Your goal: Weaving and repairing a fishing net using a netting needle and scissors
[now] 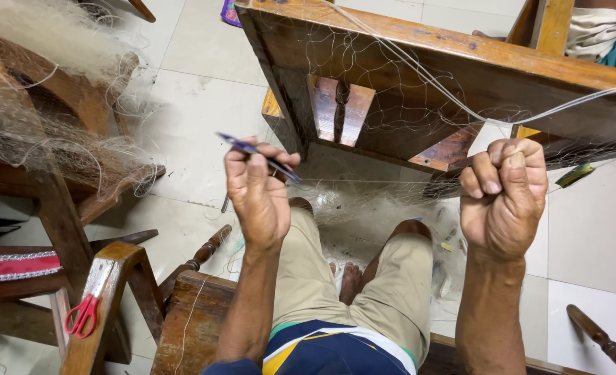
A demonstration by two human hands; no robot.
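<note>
Seated person, viewed from above, working fishing net (391, 90) draped over a tipped wooden frame (460, 66) straight ahead of the knees.

Left hand (258, 191) is closing around a slim blue netting needle (259, 154), pinching it between thumb and fingers; the needle's tip is pointing up and away from the frame, toward the left. Right hand (503, 193) is making a tight fist just below the frame's near edge, gripping fine strands of the net; exactly how many strands, cannot tell. A thicker white cord (426, 76) is running diagonally across the frame above that fist.

The net is hanging off the frame and pooling on the tiled floor (197, 104) between the person's bare feet, directly beneath the frame.

Left of the frame, a wooden chair (51, 194) is carrying a heap of pale tangled netting (44, 42). Nearer the person on that side, red-handled scissors (82, 314) are hanging on a wooden armrest (106, 292). Beyond the frame's far right corner, part of another person (599, 31) is showing.
</note>
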